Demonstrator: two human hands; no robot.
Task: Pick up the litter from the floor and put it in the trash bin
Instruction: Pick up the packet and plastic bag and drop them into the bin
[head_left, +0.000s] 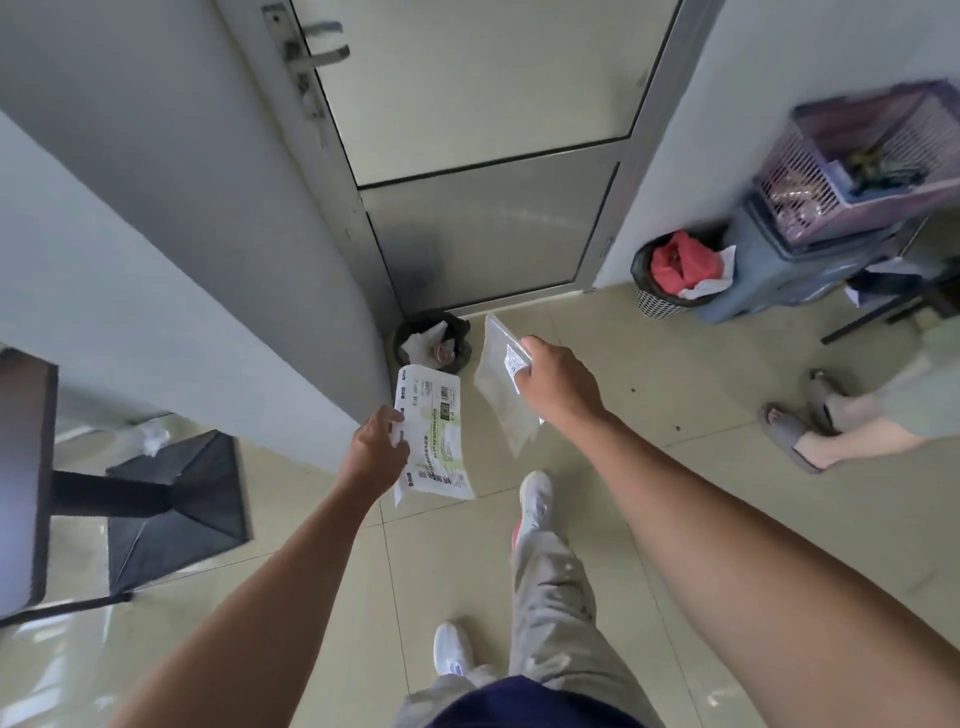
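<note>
Two hands are out ahead of me over the tiled floor (701, 395), held apart: my left hand (375, 451) pinches a white printed wrapper (434, 436), and my right hand (558, 384) grips a clear bag (501, 395) with a small label. Just past them a black-lined bin (432, 347) sits in the corner by the door (483, 156). Farther right, a second bin (675, 275) holds red litter.

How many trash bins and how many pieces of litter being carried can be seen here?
Trash bins: 2, a black-lined bin by the door and a mesh bin by the wall.
Litter in hand: 2, a printed white package in the left hand, a clear plastic bag in the right hand.
Total: 4
</note>
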